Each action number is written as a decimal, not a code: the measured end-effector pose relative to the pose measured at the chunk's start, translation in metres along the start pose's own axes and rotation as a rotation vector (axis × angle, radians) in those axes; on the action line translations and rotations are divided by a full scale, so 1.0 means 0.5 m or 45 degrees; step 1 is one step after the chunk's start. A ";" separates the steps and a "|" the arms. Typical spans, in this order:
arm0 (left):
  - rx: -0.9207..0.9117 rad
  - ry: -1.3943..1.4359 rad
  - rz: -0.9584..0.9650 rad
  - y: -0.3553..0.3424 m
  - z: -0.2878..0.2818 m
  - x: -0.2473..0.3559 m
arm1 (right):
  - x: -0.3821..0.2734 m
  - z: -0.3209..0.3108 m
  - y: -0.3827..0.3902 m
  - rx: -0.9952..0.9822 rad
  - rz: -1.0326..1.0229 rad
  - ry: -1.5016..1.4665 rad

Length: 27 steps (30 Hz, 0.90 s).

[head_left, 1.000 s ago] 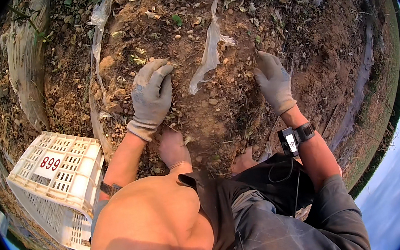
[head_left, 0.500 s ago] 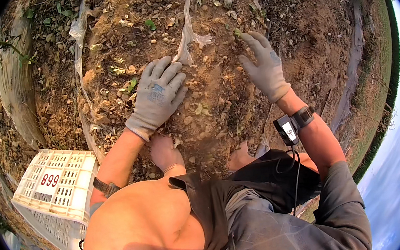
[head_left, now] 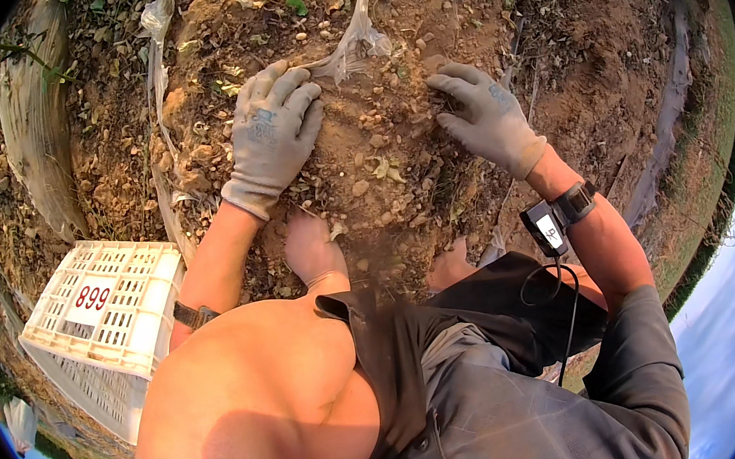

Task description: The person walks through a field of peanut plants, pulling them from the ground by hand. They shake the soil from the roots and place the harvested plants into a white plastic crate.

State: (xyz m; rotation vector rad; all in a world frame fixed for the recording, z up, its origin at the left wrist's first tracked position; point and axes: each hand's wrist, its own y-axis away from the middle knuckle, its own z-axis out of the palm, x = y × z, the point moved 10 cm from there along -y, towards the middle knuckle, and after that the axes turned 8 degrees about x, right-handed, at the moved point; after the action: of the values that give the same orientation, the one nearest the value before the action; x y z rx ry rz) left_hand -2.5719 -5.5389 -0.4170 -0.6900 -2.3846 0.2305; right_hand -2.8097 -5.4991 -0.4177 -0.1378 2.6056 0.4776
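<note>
My left hand (head_left: 271,136), in a grey work glove, rests on the loose brown soil (head_left: 362,144) with its fingers apart. Its fingertips lie against the end of a torn strip of clear plastic film (head_left: 357,42); whether they grip it is not clear. Farther right, my right hand (head_left: 483,116) wears a matching glove. Its fingers bend toward the ground, with a gap between thumb and fingers and nothing visible in it. Small pale lumps and dry leaves are strewn around both hands.
To my left stands a white plastic crate (head_left: 113,304) with slotted sides. More plastic film (head_left: 38,122) runs along the ground at left, and another strip (head_left: 665,96) lies at right. My bare foot (head_left: 311,247) is below my left hand. A cable hangs from a black device (head_left: 544,229) at my right wrist.
My right hand has come down and inward, its fingers bending more. My left hand stays by the film, whose lower end now stretches sideways toward its fingertips. The view has shifted slightly.
</note>
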 end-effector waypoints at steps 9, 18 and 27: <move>0.026 0.062 -0.020 0.001 -0.001 -0.007 | -0.010 -0.001 -0.058 0.220 -0.030 0.109; 0.128 0.211 -0.025 -0.014 -0.025 -0.004 | -0.072 -0.020 0.002 0.047 -0.214 -0.020; 0.277 0.116 -0.202 -0.035 -0.065 -0.062 | -0.001 -0.214 -0.295 0.699 0.054 0.163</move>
State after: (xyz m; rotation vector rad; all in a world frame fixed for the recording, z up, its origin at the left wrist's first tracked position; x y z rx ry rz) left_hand -2.5384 -5.5706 -0.4022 -0.4001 -2.2707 0.3753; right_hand -2.8300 -5.6752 -0.3753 0.0729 2.7629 -0.2496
